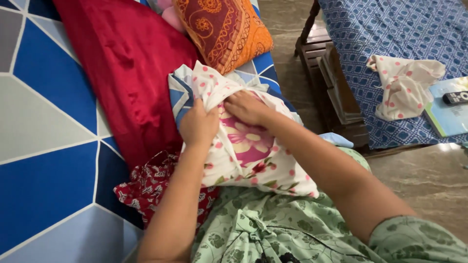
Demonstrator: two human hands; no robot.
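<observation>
Both hands (197, 127) (247, 107) grip white pink-dotted floral pillowcase (248, 151).

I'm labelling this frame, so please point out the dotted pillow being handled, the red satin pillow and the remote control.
Dotted pillow (253, 156): head view, on its flowered front.
Red satin pillow (129, 63): head view, middle of its shiny cover.
Remote control (456, 98): head view, on its dark body.
</observation>
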